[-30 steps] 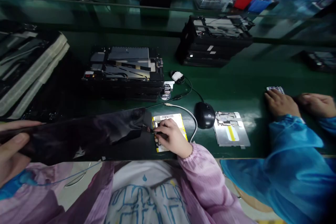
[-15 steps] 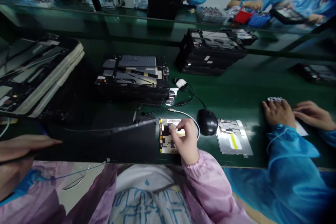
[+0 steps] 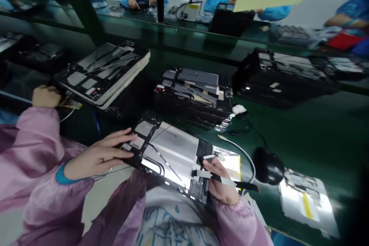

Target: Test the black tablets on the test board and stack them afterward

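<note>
Along the near edge of the table [image 3: 302,123], a black-framed tablet panel [image 3: 170,150] sits tilted, held up off the green top. The left hand [image 3: 98,157] lies open, its fingers [image 3: 121,138] spread straight across the panel's black end without gripping. The right hand [image 3: 221,180] is curled, pinching a black-and-white ribbon strip [image 3: 204,174] at the panel's other end. A computer mouse [image 3: 268,166] sits just beyond that hand, and a stack of tablets [image 3: 193,100] stands behind the panel. Toward the left, a co-worker's hand [image 3: 46,97] in a pink sleeve touches another stack [image 3: 100,73].
</note>
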